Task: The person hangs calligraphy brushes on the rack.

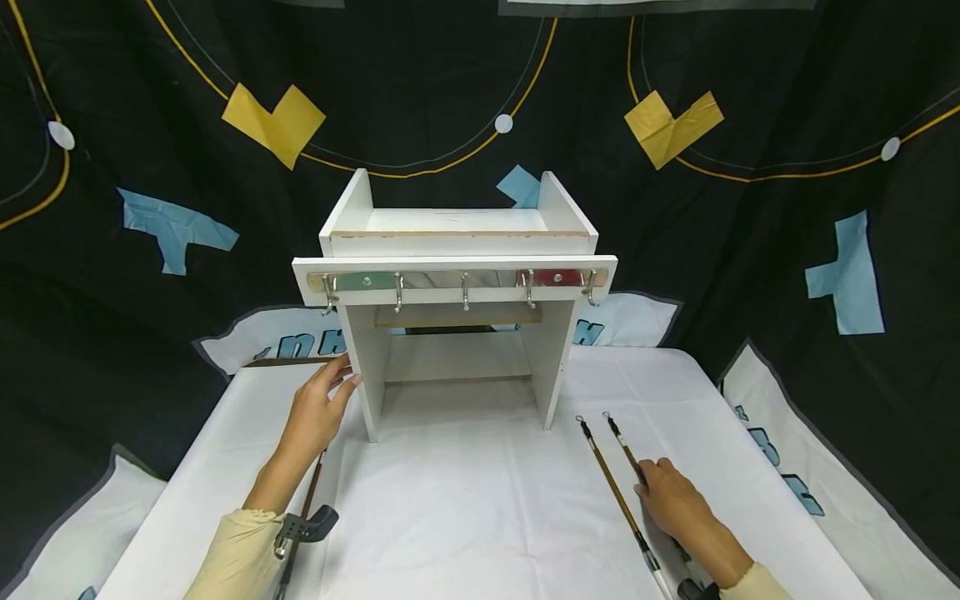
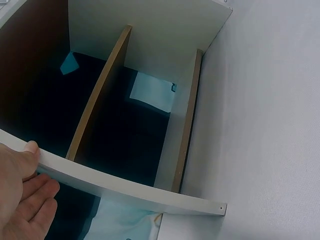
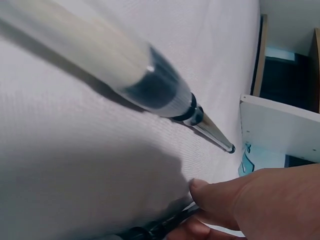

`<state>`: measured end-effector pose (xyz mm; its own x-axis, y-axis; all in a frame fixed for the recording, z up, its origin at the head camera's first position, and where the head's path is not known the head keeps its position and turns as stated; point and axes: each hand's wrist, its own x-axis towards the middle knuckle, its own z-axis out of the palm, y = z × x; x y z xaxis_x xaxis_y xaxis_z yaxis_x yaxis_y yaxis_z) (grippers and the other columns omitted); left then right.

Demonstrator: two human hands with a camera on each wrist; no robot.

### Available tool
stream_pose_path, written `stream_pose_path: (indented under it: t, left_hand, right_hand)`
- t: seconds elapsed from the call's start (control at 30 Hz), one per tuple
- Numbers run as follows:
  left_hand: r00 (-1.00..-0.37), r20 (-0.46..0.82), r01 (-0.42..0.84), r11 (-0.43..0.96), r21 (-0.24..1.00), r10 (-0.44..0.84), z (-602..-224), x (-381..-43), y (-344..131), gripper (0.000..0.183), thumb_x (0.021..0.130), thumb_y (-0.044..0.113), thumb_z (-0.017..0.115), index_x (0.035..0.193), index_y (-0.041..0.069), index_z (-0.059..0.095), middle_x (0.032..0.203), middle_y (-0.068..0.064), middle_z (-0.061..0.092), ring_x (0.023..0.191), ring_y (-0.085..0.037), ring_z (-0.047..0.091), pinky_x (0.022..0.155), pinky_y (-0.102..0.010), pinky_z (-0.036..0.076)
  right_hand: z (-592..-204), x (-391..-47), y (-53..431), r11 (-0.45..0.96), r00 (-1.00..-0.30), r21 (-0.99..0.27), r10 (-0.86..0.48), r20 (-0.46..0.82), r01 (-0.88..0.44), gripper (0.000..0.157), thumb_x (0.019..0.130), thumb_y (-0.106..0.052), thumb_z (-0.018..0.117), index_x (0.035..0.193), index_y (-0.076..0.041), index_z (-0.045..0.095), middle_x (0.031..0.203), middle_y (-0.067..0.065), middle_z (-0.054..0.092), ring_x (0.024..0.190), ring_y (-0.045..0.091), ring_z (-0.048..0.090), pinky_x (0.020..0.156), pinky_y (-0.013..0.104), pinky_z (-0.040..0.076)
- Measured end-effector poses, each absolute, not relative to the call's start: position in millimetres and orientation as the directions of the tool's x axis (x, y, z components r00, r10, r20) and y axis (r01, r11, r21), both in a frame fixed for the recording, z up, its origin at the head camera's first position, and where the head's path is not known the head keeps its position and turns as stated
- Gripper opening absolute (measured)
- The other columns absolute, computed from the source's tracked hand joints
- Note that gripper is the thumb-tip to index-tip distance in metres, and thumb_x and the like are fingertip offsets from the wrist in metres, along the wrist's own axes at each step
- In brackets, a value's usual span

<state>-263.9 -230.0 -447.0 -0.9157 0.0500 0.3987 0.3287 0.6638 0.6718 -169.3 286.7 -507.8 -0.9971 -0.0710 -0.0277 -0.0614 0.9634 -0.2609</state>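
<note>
A white wooden shelf unit [image 1: 551,367] stands upright at the back of the table, with a row of metal hooks [image 1: 465,292] along its front rail. My left hand [image 1: 315,408] holds the front edge of its left side panel [image 2: 125,190], thumb on the edge and fingers along the outer face. To the right, my right hand [image 1: 678,496] grips a thin fishing rod [image 1: 624,446] lying on the cloth, its middle partly hidden by the fingers. Beside it, on the left, lies a second fishing rod [image 1: 611,483], large in the right wrist view.
Another slim rod [image 1: 309,492] lies partly under my left forearm. White cloth [image 1: 457,500] covers the table. Behind it hangs a black curtain [image 1: 435,92] with yellow tape [image 1: 273,129] and blue tape [image 1: 176,229]. White lettered fabric [image 1: 780,467] hangs at the right edge.
</note>
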Motion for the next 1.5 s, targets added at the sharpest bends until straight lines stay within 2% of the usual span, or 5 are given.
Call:
stream_pose_path:
  t: [0.37, 0.73, 1.07, 1.27, 1.5]
  left_hand:
    - [-0.920, 0.389, 0.326, 0.659, 0.678, 0.054, -444.8, -262.2, -230.1, 0.045, 0.112, 0.017, 0.055, 0.152, -0.003, 0.047, 0.146, -0.029, 0.057, 0.134, -0.050, 0.057, 0.113, -0.063, 0.047]
    - [-0.929, 0.366, 0.310, 0.658, 0.686, 0.056, -444.2, -260.7, -227.3, 0.043, 0.113, 0.015, 0.052, 0.152, -0.003, 0.048, 0.146, -0.029, 0.058, 0.133, -0.048, 0.059, 0.110, -0.062, 0.050]
    - [-0.930, 0.363, 0.312, 0.653, 0.690, 0.061, -442.5, -259.4, -226.4, 0.043, 0.112, 0.014, 0.053, 0.151, -0.004, 0.048, 0.146, -0.029, 0.058, 0.135, -0.048, 0.058, 0.111, -0.062, 0.050]
    - [-0.928, 0.366, 0.318, 0.653, 0.688, 0.066, -442.4, -259.0, -226.5, 0.043, 0.112, 0.013, 0.053, 0.151, -0.005, 0.048, 0.146, -0.029, 0.057, 0.134, -0.049, 0.058, 0.111, -0.062, 0.050]
    - [-0.925, 0.375, 0.322, 0.654, 0.684, 0.064, -443.6, -259.4, -226.8, 0.042, 0.112, 0.012, 0.053, 0.150, -0.005, 0.048, 0.146, -0.030, 0.057, 0.134, -0.049, 0.059, 0.111, -0.062, 0.049]
  right_hand:
    - [-513.0, -168.3, 286.3, 0.959, -0.994, -0.267, -0.076, 0.074, -0.093, 0.027, 0.096, 0.001, 0.071, 0.120, 0.013, 0.064, 0.092, 0.016, 0.058, 0.073, 0.022, 0.062, 0.059, 0.037, 0.056]
    - [-512.9, -171.0, 289.8, 0.952, -0.998, -0.302, -0.046, 0.045, -0.057, 0.030, 0.095, 0.002, 0.071, 0.121, 0.014, 0.064, 0.093, 0.018, 0.063, 0.080, 0.027, 0.066, 0.065, 0.042, 0.059]
    - [-486.0, -168.8, 289.7, 0.907, -0.999, -0.419, -0.026, 0.039, -0.040, 0.035, 0.097, 0.001, 0.067, 0.129, 0.013, 0.061, 0.087, 0.013, 0.061, 0.075, 0.021, 0.057, 0.065, 0.041, 0.054]
    - [-468.0, -161.4, 281.2, 0.886, -0.993, -0.458, -0.026, 0.111, -0.075, 0.035, 0.100, -0.002, 0.068, 0.133, 0.009, 0.062, 0.090, 0.011, 0.063, 0.078, 0.021, 0.061, 0.062, 0.034, 0.052]
    - [-448.9, -150.9, 263.8, 0.861, -0.966, -0.482, -0.039, 0.257, -0.163, 0.033, 0.099, -0.003, 0.070, 0.131, 0.003, 0.065, 0.090, 0.008, 0.065, 0.078, 0.017, 0.063, 0.058, 0.028, 0.051]
